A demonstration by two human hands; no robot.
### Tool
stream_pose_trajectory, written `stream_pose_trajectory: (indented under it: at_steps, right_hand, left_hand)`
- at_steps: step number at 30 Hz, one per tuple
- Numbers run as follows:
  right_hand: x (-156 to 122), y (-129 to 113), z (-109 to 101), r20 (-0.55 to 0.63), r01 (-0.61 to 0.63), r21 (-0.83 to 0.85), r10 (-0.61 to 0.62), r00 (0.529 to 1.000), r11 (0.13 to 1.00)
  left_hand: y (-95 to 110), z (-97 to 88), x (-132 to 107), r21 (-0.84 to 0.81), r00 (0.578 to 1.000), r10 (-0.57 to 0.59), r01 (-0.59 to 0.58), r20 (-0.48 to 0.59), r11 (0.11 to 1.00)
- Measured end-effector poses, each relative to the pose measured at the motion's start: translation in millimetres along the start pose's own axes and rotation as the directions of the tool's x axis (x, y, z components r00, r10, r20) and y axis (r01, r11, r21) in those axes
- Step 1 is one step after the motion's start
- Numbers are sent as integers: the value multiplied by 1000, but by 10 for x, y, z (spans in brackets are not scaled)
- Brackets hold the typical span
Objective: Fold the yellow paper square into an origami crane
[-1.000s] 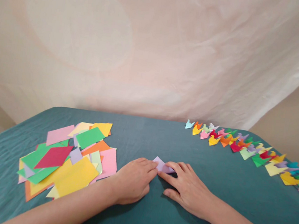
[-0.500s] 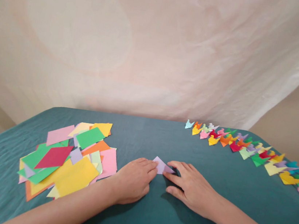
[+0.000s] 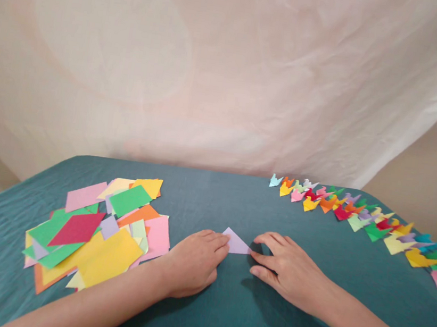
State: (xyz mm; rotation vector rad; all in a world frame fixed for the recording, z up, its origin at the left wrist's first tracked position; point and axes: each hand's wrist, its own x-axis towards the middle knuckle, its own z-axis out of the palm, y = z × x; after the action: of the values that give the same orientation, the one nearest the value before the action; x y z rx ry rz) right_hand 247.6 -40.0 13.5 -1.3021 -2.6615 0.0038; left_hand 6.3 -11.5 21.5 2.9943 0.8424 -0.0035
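A small lilac sheet of origami paper point(image 3: 238, 243), folded into a triangle, lies flat on the table between both hands. My left hand point(image 3: 200, 260) is closed, its fingers held together and pressing the triangle's left part down. Those fingers cover the left corner. At the right corner, my right hand point(image 3: 289, 266) is open with its fingers and thumb apart. One of its fingertips is at the paper's pointed end, and the thumb sits just above its own shadow on the cloth.
A loose pile of coloured paper sheets point(image 3: 109, 259) spreads over the left of the table point(image 3: 213, 200), partly behind my left forearm. Rows of small folded paper birds point(image 3: 376, 232) run along the right side. A pale cloth point(image 3: 229, 79) hangs behind.
My right hand has shifted slightly right, out to the triangle's right corner. The lilac paper's right part, raised before, now lies flat. My left hand stays on the paper.
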Motion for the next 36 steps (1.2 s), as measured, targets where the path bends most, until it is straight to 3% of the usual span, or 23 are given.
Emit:
stream_pose_trajectory:
  at_steps: [11,17,20,25,36]
  right_hand:
    - [-7,108,-4,6,-19,65,18,1000,998]
    - [8,161,129,-164,3,109,15,986,994]
    - [32,101,212,-203,77,90,-57,978,993]
    - [76,9,281,-175,191,79,-175,969,978]
    - [73,-11,345,-160,189,102,-171,972,977]
  left_hand:
    - [-7,6,-4,6,1000,15,-15,-11,1000]
    - [-3,15,-16,-4,1000,20,-20,-23,1000]
    - [8,-2,-16,-6,999,24,-24,-30,1000]
    - [31,-46,-17,-2,999,24,-24,-40,1000]
    - [53,-29,3,46,997,22,-18,-76,999]
